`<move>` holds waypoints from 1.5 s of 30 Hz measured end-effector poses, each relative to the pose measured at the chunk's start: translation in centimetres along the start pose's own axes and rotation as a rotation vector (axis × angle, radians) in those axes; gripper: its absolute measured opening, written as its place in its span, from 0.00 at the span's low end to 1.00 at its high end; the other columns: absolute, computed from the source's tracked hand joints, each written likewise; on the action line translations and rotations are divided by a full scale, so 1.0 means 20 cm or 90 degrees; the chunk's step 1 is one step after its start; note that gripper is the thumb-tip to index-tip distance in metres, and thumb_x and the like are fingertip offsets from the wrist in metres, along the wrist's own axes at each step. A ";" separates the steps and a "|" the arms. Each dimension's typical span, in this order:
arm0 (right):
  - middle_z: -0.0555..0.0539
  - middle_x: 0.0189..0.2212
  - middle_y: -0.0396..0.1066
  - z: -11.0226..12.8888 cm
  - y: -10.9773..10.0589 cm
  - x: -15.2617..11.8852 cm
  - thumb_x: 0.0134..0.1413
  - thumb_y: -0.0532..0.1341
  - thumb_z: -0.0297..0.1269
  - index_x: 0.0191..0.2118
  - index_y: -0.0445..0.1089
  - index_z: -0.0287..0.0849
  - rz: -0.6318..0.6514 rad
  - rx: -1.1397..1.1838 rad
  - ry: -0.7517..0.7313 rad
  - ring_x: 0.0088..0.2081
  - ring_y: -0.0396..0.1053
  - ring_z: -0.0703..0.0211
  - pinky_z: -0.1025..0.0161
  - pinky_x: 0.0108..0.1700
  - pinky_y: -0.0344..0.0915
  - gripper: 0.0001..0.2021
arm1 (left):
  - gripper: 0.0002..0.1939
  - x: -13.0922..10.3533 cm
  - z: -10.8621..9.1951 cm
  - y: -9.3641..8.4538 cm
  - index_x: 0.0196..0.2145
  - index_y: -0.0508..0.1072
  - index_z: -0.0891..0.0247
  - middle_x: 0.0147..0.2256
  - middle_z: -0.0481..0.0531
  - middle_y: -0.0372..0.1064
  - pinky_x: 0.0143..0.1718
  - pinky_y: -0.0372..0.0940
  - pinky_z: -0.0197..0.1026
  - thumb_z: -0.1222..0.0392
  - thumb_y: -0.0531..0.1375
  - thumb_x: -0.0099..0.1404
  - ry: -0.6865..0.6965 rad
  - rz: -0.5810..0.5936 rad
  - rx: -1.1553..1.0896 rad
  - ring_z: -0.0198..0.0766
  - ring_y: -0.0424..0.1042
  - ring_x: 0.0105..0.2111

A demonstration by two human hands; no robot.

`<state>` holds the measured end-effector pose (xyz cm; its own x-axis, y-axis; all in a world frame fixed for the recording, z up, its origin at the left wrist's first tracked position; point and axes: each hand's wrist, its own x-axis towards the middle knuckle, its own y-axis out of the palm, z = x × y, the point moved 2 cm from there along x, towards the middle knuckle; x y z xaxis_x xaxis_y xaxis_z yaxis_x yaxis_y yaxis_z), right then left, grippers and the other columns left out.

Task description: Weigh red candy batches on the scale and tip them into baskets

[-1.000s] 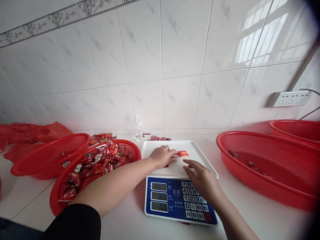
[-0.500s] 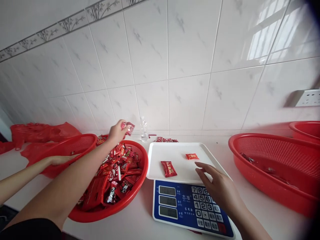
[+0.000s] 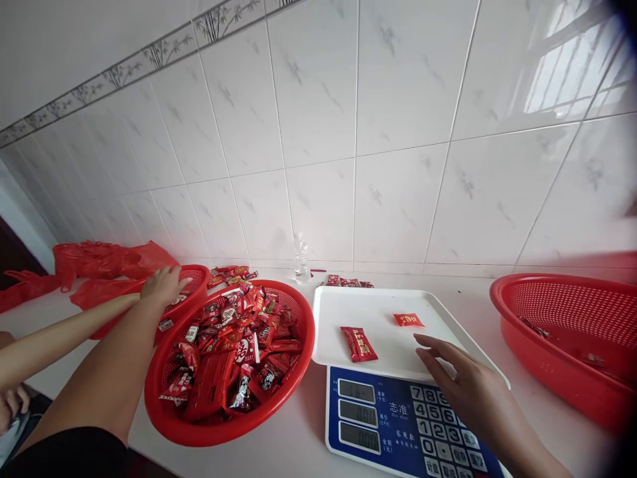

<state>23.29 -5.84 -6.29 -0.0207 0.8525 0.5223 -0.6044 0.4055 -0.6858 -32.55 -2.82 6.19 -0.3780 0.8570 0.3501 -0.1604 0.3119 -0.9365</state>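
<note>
My left hand (image 3: 163, 287) is over the left red basket (image 3: 203, 282), fingers stretched and no packet visible in it. A co-worker's forearm (image 3: 74, 338) reaches into that same basket; my arm hides the hand. Beside it, a larger red basket (image 3: 298, 392) is heaped with red-wrapped snack packets (image 3: 249, 325). My right hand (image 3: 462, 378) hovers, fingers apart and holding nothing, over the front edge of the white weighing tray (image 3: 338, 305). A larger red packet (image 3: 358, 344) and a small red packet (image 3: 409, 320) lie on the tray. Part of the scale's blue keypad panel (image 3: 398, 425) is under my hand.
At right stands another red basket (image 3: 537, 358) with a few packets inside. Along the wall are a clear plastic bottle (image 3: 301, 259), a row of small packets (image 3: 343, 281), loose packets (image 3: 231, 273) and red plastic bags (image 3: 109, 259). A co-worker's other hand (image 3: 14, 401) shows at lower left.
My left hand has moved left from above the heaped basket to the left basket; the packet it held no longer shows. My right hand stays over the scale. The view has turned slightly left.
</note>
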 end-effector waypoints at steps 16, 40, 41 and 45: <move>0.49 0.37 0.76 0.05 -0.09 0.00 0.57 0.51 0.46 0.43 0.72 0.47 -0.039 0.032 0.051 0.18 0.64 0.64 0.63 0.28 0.65 0.17 | 0.30 -0.56 -1.61 0.03 0.58 0.59 0.62 0.60 0.57 0.54 0.60 0.48 0.45 0.46 0.54 0.62 0.651 0.266 -0.319 0.46 0.52 0.60; 0.46 0.34 0.77 0.06 -0.08 0.00 0.57 0.50 0.48 0.39 0.72 0.45 -0.078 0.094 -0.007 0.29 0.73 0.58 0.64 0.26 0.66 0.18 | 0.19 -0.82 -1.94 0.05 0.30 0.70 0.62 0.29 0.50 0.71 0.26 0.59 0.38 0.48 0.47 0.68 0.791 0.014 -0.135 0.39 0.71 0.30; 0.46 0.34 0.77 0.06 -0.08 0.00 0.56 0.51 0.49 0.39 0.73 0.45 -0.077 0.096 -0.008 0.28 0.73 0.58 0.65 0.25 0.65 0.18 | 0.19 -0.82 -1.89 0.02 0.30 0.70 0.62 0.28 0.49 0.71 0.25 0.58 0.38 0.49 0.47 0.68 0.826 -0.048 -0.126 0.38 0.70 0.29; 0.48 0.34 0.77 0.06 -0.07 -0.01 0.54 0.51 0.51 0.39 0.73 0.45 -0.071 0.082 0.007 0.17 0.65 0.64 0.63 0.24 0.65 0.19 | 0.20 -0.77 -1.60 -0.10 0.26 0.69 0.62 0.23 0.48 0.68 0.26 0.57 0.38 0.52 0.46 0.69 0.924 -0.302 -0.087 0.35 0.68 0.25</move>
<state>23.18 -6.88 -4.83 0.0606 0.8082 0.5858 -0.6997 0.4529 -0.5526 2.72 -3.47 2.05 0.8837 0.2940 0.3641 0.1082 0.6285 -0.7702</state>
